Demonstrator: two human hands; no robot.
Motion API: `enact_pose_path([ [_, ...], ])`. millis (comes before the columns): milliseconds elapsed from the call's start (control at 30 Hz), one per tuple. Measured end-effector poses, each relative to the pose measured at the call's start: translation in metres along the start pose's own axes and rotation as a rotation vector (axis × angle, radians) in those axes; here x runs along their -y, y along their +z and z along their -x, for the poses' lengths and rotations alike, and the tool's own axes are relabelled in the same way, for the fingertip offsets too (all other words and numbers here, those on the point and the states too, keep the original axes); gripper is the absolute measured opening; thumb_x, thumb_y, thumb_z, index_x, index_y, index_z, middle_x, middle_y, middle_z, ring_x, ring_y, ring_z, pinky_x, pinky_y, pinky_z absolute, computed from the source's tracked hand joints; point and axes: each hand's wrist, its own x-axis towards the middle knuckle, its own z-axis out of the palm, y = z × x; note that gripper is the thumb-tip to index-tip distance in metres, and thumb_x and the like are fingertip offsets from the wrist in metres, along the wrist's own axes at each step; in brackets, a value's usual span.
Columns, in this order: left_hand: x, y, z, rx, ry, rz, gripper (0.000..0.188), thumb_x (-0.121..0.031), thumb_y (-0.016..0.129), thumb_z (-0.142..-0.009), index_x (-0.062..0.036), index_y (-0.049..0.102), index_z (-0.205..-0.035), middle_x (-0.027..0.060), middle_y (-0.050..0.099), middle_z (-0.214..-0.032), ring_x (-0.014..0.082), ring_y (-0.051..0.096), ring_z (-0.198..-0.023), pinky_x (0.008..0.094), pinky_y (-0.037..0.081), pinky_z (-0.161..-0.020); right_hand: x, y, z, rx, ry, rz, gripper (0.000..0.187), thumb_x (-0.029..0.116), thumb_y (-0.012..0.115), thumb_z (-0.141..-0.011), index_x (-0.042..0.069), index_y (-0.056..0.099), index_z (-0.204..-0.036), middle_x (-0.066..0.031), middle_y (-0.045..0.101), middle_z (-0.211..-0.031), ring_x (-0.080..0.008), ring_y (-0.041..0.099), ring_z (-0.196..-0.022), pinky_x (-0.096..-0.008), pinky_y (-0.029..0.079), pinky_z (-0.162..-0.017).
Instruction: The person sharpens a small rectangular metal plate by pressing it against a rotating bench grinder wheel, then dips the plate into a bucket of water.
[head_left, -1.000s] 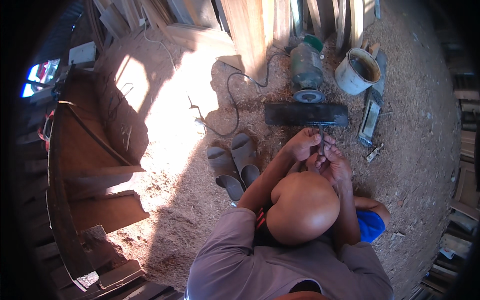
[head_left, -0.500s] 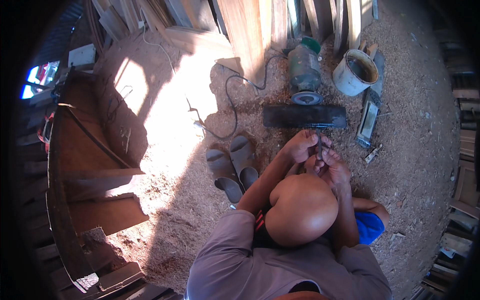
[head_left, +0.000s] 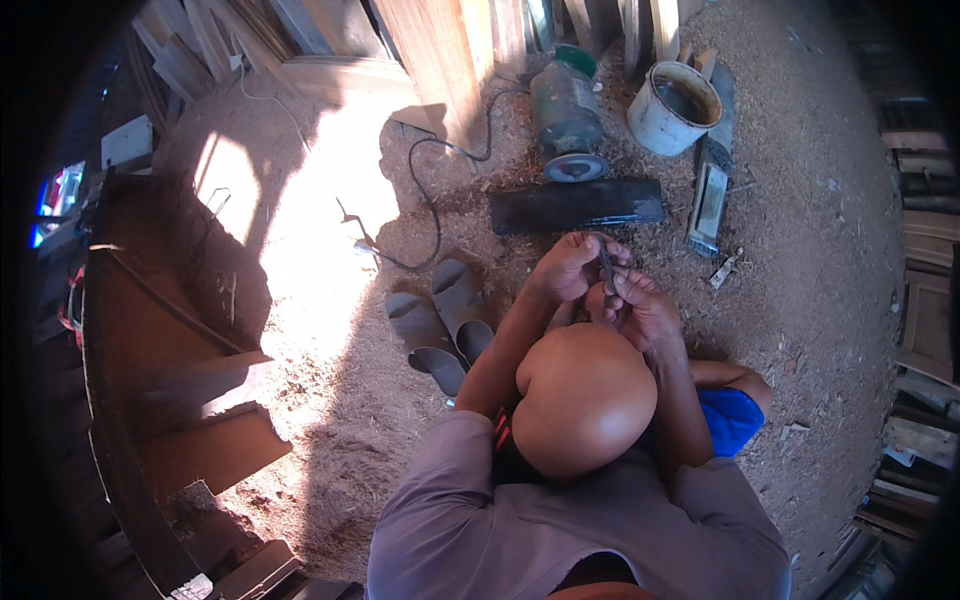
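In the head view, there you were, both hands out past your bent knee (head_left: 585,400)! Your left hand (head_left: 566,270) pinched the upper end of a slim dark piece (head_left: 607,268), your right hand (head_left: 646,306) gripped it lower down, and it sat tilted right between them. Just beyond your hands lay a black slab (head_left: 577,206); past that, a greenish motor (head_left: 567,112) with a round disc (head_left: 577,167). Farther off, to their right, stood a whitish bucket (head_left: 668,122); to their left, dark sandals (head_left: 415,318).
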Motion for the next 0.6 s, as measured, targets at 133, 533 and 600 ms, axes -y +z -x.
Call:
enact_pose_path([
  [133,-0.001,-0.004,0.003,0.015,0.030,-0.038,0.036,-0.034,0.060,-0.092,-0.0015,0.064,-0.106,0.0151,0.064,-0.112,0.0273,0.064,-0.100,0.0429,0.054,-0.084,-0.004,-0.010,-0.005,0.022,0.010,0.002,0.014,0.013,0.064,-0.090,0.005,0.063,-0.101,-0.0001,0.063,-0.080,-0.0068,0.052,-0.063,-0.0219,0.045,-0.060],
  [533,-0.007,0.024,0.000,-0.264,0.064,-0.324,0.028,-0.016,0.061,-0.093,0.0005,0.059,-0.115,0.0092,0.064,-0.105,0.0204,0.062,-0.096,0.0378,0.052,-0.087,-0.002,-0.008,-0.002,-0.136,-0.260,0.295,0.013,0.010,0.061,-0.092,0.003,0.062,-0.104,0.0006,0.062,-0.080,-0.0058,0.054,-0.070,-0.0206,0.045,-0.067],
  [600,-0.006,0.019,0.002,-0.334,0.084,-0.516,0.022,-0.009,0.060,-0.092,0.0009,0.059,-0.111,0.0071,0.064,-0.099,0.0172,0.062,-0.092,0.0350,0.053,-0.084,-0.003,-0.011,-0.004,-0.188,-0.277,0.377,0.014,0.008,0.060,-0.092,0.002,0.062,-0.105,-0.0003,0.063,-0.084,-0.0059,0.056,-0.074,-0.0208,0.046,-0.070],
])
